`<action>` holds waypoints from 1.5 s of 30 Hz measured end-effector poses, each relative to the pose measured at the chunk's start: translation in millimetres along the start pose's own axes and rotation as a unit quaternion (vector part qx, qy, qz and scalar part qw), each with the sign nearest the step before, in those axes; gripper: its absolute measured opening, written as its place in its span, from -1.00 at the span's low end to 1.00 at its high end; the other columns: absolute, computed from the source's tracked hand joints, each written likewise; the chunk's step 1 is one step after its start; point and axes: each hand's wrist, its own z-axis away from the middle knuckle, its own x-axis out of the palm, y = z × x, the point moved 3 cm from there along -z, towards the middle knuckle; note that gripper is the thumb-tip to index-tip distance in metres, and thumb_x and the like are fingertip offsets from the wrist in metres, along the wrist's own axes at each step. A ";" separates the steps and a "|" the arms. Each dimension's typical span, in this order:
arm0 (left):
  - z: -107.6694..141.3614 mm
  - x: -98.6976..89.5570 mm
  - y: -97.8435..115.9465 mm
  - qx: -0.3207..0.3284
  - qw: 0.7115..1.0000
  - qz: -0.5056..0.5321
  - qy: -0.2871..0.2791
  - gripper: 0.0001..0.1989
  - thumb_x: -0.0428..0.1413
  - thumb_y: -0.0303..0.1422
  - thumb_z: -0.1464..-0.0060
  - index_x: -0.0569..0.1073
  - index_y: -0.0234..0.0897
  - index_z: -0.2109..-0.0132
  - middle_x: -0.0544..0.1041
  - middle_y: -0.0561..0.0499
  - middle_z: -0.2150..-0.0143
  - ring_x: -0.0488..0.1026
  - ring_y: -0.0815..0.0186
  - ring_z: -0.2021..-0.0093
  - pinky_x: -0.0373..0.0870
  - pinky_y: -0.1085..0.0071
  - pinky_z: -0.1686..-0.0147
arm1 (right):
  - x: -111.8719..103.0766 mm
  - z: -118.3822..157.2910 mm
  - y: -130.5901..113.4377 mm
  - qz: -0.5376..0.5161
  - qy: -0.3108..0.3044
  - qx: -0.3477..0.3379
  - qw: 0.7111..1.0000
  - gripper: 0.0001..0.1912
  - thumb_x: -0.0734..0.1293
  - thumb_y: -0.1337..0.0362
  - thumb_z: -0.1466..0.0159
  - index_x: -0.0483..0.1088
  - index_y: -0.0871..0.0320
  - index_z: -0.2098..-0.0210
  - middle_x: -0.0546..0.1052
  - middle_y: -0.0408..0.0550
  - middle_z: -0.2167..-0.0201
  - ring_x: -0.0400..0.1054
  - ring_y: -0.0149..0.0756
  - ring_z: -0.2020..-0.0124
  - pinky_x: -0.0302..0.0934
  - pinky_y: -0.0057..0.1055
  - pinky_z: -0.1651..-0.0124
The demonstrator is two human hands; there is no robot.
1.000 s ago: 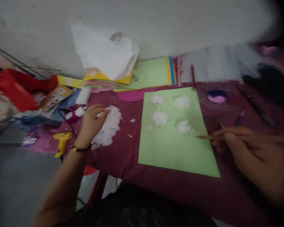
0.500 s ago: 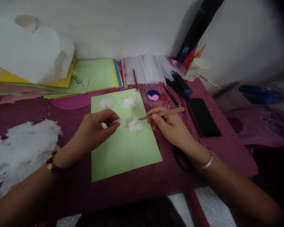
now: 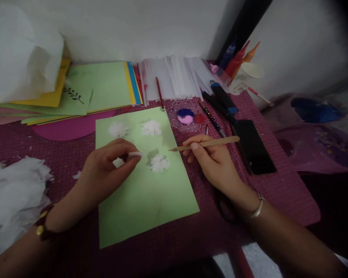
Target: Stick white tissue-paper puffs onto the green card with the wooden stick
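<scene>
Over the green sheet (image 3: pixel 150 204), we've got a white scrap (image 3: pixel 135 154) pinched in our left hand (image 3: pixel 107 166); by the sheet's edge, our right hand (image 3: pixel 210 155) is curled round a tan stick (image 3: pixel 220 141), tip near a white tuft (image 3: pixel 160 163).

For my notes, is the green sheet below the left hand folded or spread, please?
Spread: the green sheet lies flat, all four corners visible.
</scene>
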 end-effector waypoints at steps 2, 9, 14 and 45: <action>-1.7 0.8 1.2 0.013 1.000 -0.001 0.014 -0.87 0.11 -0.37 -0.15 0.46 -0.24 0.37 0.53 0.01 0.25 0.48 0.32 0.27 0.35 0.38 0.28 | 0.2 -0.3 0.6 0.005 -0.014 -0.001 1.000 -0.81 0.22 0.23 -0.39 0.43 0.16 0.22 0.49 -0.14 0.40 0.35 -0.44 0.46 0.23 -0.44 0.40; 0.8 2.1 2.5 0.016 0.999 -0.043 0.029 -0.91 0.13 -0.37 -0.13 0.47 -0.22 0.35 0.50 0.02 0.19 0.48 0.32 0.23 0.38 0.38 0.23 | 5.8 2.0 -3.4 -0.001 -0.089 -0.036 0.995 -0.75 0.20 0.33 -0.39 0.41 0.16 0.39 0.52 -0.12 0.31 0.39 -0.47 0.33 0.26 -0.47 0.29; -3.3 -3.1 12.1 0.017 0.999 -0.045 -0.009 -0.90 0.09 -0.40 -0.15 0.49 -0.18 0.31 0.51 0.07 0.30 0.47 0.37 0.34 0.34 0.45 0.38 | 5.2 3.3 -8.3 0.024 -0.113 -0.064 0.991 -0.75 0.21 0.37 -0.39 0.44 0.17 0.38 0.53 -0.10 0.32 0.42 -0.44 0.29 0.28 -0.43 0.22; -53.7 30.0 10.7 0.026 0.992 0.034 -0.121 -0.88 0.08 -0.45 -0.09 0.47 -0.26 0.40 0.50 0.10 0.47 0.39 0.42 0.46 0.26 0.50 0.43 | -0.7 -0.1 -10.9 0.042 -0.236 -0.064 0.969 -0.82 0.26 0.37 -0.35 0.47 0.08 0.11 0.51 -0.07 0.25 0.42 -0.37 0.20 0.32 -0.39 0.16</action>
